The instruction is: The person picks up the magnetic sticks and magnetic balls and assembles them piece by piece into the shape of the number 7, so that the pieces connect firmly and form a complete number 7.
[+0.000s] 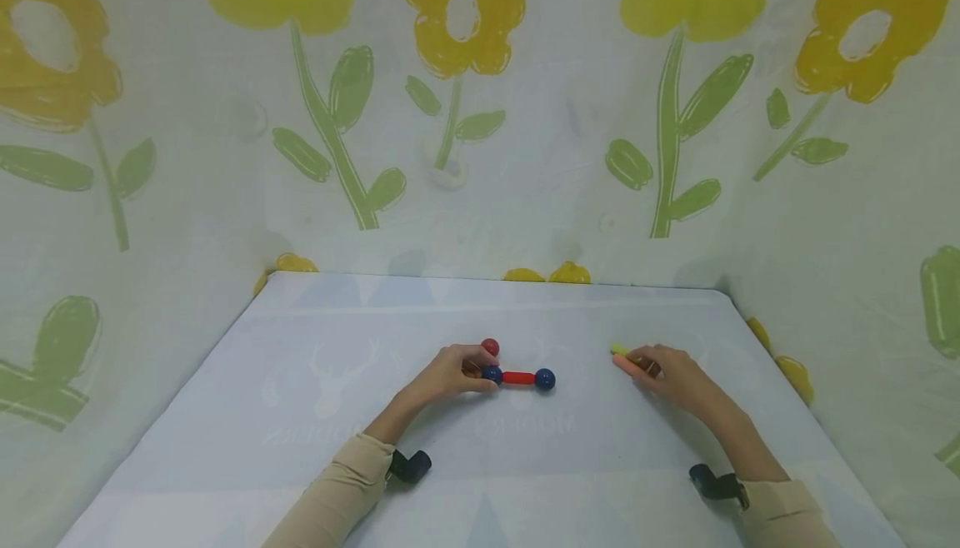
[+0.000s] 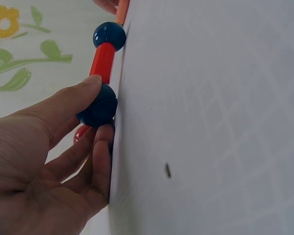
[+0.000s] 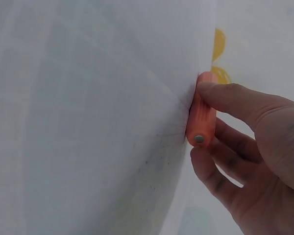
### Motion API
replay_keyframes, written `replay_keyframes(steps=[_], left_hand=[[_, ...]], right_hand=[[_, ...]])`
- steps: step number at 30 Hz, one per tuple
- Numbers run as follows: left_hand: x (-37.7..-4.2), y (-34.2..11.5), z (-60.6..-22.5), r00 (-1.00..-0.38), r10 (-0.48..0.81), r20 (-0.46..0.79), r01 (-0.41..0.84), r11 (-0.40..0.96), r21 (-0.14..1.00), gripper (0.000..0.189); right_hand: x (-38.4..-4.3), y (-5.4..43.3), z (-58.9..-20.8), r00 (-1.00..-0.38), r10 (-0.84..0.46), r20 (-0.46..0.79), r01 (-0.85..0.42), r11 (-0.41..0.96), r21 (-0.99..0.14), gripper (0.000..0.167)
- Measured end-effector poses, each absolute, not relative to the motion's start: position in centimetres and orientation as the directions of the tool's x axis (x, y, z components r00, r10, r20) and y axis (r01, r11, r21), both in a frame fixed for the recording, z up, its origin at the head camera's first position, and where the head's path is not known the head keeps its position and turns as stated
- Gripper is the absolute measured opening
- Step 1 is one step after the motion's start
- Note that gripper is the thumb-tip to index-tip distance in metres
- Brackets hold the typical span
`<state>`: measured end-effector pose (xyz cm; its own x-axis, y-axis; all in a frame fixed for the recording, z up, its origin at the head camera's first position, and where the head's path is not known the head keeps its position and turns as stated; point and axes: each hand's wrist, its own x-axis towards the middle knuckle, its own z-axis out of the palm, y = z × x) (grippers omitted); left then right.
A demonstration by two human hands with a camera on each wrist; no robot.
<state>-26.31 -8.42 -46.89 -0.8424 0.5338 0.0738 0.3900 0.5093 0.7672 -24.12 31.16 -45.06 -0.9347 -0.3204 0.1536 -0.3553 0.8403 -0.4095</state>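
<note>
My left hand pinches a dark blue ball between thumb and fingers, low over the table. A red rod joins this ball to a second dark blue ball on the right. Just past the left fingertips is a red ball, partly hidden by the hand in the left wrist view. Over to the right, my right hand grips an orange rod with thumb and fingers. A small round metal spot shows on that rod's end. Right beside it lies a yellow-green rod, partly covered by the fingers.
The white table has faint printed patterns and a rounded far edge. Behind it and at both sides hangs a white cloth with yellow flowers and green leaves. Black wrist cameras sit at both sleeve cuffs.
</note>
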Motion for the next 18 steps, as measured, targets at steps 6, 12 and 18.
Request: replay_keyframes(steps=[6, 12, 18], left_hand=[[-26.29, -8.43, -46.87, -0.841, 0.536, 0.077, 0.394, 0.509, 0.765, 0.033], [-26.35, -8.47, -46.89, -0.84, 0.537, 0.082, 0.399, 0.508, 0.764, 0.034], [-26.32, -8.49, -46.93, -0.841, 0.535, 0.082, 0.395, 0.503, 0.768, 0.033]], right_hand=[[-24.04, 31.32, -45.08, -0.925, -0.341, 0.169, -0.38, 0.836, -0.395, 0.027], [-24.04, 31.39, -45.1, -0.915, -0.361, 0.179, -0.403, 0.826, -0.395, 0.029], [-23.97, 31.16, -45.38, -0.91, -0.376, 0.177, -0.415, 0.812, -0.411, 0.031]])
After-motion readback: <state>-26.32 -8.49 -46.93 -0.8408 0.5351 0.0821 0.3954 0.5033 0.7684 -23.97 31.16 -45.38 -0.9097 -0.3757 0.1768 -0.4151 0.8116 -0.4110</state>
